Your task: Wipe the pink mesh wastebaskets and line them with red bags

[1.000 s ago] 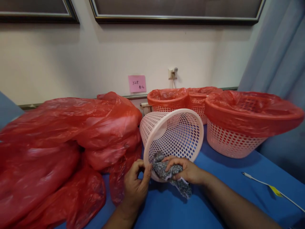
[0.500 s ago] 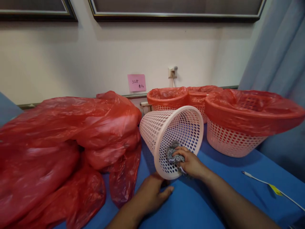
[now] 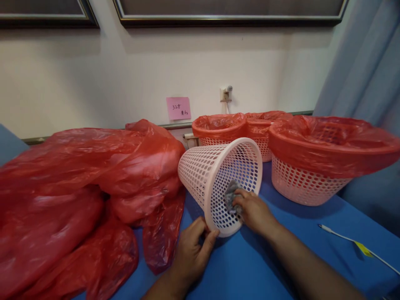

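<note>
A pale pink perforated plastic wastebasket (image 3: 200, 166) lies on its side on the blue table, its round mouth facing me. My left hand (image 3: 194, 250) grips the lower left of its rim, thumb at the edge and fingers partly hidden behind it. Inside the mouth, my right hand (image 3: 254, 210) is closed around a crumpled grey cloth (image 3: 231, 196), which lies against the inner lower wall.
A heap of red plastic bags (image 3: 93, 179) covers the table's left side. Red-lined baskets stand behind and at right, the nearest a wide pink basket (image 3: 308, 187). A white cable (image 3: 340, 236) with a yellow tag crosses the right side. A wall and curtain lie beyond.
My left hand has come up from the table beneath the rim and taken hold of it. The wastebasket has turned slightly, shifting left, while the cloth has moved a little within its mouth.
</note>
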Tool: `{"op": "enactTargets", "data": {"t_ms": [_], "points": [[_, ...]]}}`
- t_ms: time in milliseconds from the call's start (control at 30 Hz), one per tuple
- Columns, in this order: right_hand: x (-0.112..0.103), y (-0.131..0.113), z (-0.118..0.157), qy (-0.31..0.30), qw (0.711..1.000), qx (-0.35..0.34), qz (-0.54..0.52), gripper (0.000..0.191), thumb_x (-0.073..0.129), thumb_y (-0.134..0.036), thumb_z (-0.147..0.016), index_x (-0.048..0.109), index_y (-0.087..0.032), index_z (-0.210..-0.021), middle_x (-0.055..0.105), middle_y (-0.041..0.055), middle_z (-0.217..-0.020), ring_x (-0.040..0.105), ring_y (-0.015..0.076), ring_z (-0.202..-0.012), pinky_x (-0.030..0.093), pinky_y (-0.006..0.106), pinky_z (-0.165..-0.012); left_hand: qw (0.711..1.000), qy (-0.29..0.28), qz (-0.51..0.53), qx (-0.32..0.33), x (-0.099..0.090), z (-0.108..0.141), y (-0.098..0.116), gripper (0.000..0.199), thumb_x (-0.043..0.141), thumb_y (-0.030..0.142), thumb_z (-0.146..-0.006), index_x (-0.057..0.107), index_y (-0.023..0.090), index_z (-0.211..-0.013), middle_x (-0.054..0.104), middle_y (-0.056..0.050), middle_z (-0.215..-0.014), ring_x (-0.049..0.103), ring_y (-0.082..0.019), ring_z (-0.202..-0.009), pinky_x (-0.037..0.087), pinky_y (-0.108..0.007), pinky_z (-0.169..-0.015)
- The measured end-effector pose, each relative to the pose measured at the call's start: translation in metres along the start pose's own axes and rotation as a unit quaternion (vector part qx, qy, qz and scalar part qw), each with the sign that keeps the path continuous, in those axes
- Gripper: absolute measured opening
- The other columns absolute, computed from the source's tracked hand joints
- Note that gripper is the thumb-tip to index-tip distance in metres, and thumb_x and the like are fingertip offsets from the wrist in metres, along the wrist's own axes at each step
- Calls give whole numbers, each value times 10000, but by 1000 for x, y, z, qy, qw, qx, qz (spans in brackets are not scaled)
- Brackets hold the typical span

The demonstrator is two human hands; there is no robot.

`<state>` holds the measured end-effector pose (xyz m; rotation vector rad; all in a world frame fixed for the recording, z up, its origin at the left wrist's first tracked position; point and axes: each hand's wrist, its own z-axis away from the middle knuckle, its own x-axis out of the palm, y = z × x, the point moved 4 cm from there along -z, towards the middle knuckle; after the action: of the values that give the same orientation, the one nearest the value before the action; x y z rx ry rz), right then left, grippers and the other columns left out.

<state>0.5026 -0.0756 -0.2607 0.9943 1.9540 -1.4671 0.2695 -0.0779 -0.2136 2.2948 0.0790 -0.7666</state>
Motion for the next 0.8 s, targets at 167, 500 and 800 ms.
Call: {"op": "enactTargets", "data": {"t_ms": [167, 500, 800], "points": [[-13, 10, 2, 62, 995, 54, 51, 519, 549, 46, -739, 765, -263, -1096, 606, 70, -1457, 622, 291, -1203, 476, 511, -1092, 998, 67, -4, -17, -13, -5, -5, 305, 616, 314, -986, 572, 206, -704, 621, 17, -660, 596, -124, -582, 484, -219, -577], [31, -41, 11, -121, 949, -64, -284, 521, 656, 0, -680, 751, -289, -1103, 606, 33, -1437, 591, 240, -1350, 439, 451, -1176, 975, 213, -14, -68, -36, -2, -13, 214, 690, 368, -949, 690, 206, -809, 688, 25, -692, 651, -130, -616, 530, -225, -621], [6, -11, 8, -33, 999, 28, 9, 554, 644, 16, -699, 717, -233, -1188, 589, 104, -1438, 614, 313, -1254, 477, 492, -1114, 979, 152, 62, -122, -28, -6, -18, 260, 673, 430, -942, 670, 208, -807, 687, 11, -671, 649, -147, -589, 550, -236, -576]]}}
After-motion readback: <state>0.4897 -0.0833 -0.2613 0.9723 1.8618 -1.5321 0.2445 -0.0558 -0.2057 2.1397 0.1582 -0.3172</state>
